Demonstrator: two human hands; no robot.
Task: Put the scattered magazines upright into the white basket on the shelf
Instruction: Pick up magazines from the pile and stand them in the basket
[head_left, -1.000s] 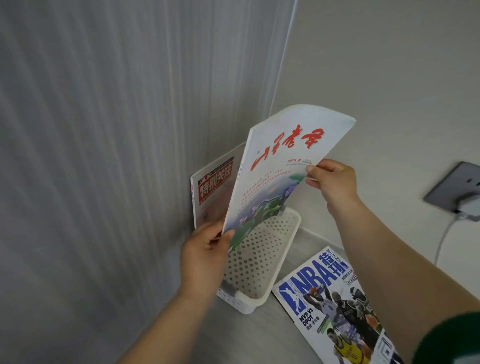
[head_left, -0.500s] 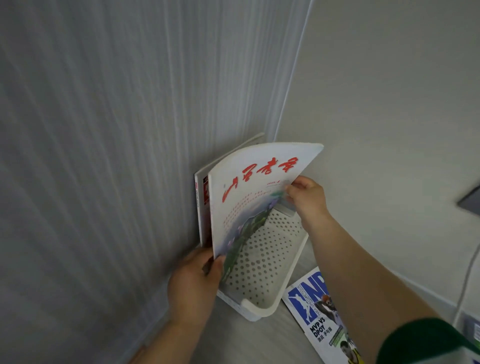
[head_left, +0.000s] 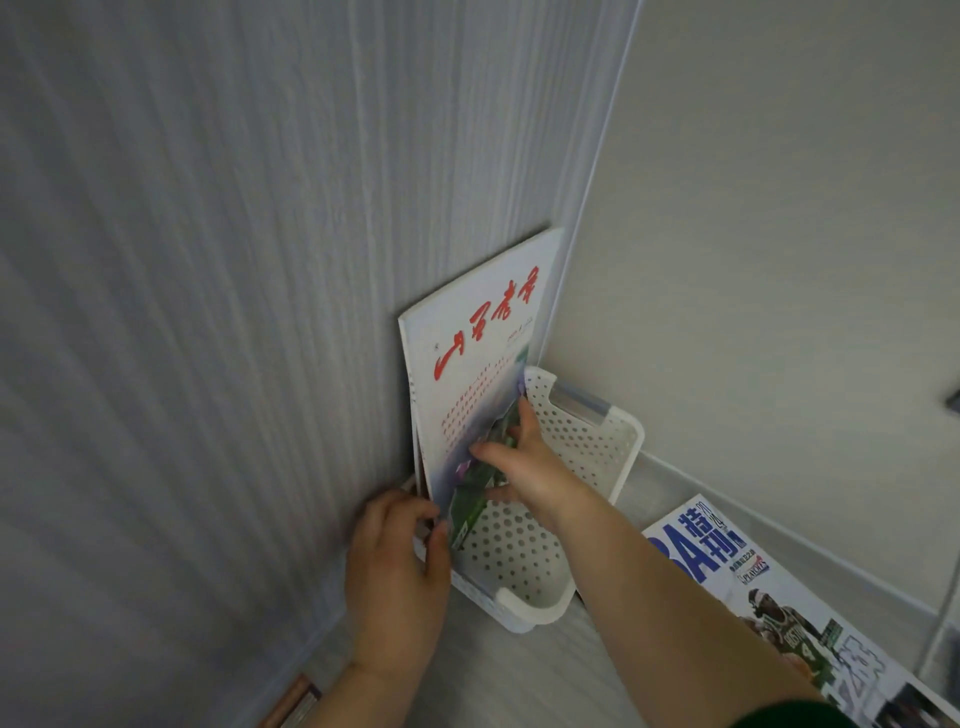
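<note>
White perforated plastic is showing between the two forearms: the white basket (head_left: 626, 457) is sitting on the shelf (head_left: 519, 680) directly ahead of both hands, pushed against the grey panel (head_left: 208, 312) beyond the left hand. The red-titled magazine (head_left: 467, 358) is standing upright in it, along the side nearest that panel and leaning slightly against it. The right hand (head_left: 524, 467) is pressing on the cover with fingers spread and nearly straight, gripping nothing. The left hand (head_left: 395, 571) is curling fingers and thumb round the magazine's near lower corner, pinching it. The NBA magazine (head_left: 737, 582) is lying flat on the shelf, outside the right forearm and not yet in the basket.

The risk, as I judge it, is that the magazine is floppy and is standing much taller than the basket wall. When the right hand lifts off, it could sag or topple across the open basket and block the space for the next one. The pinching left hand could also drag the light basket along the shelf as it lets go.

A thin edge behind the cover is suggesting a second magazine (head_left: 418, 457), but that is hard to confirm. Both hands are hiding the magazine's foot, so I cannot tell whether it is reaching the basket floor. The NBA magazine is running out of view at the lower edge.
</note>
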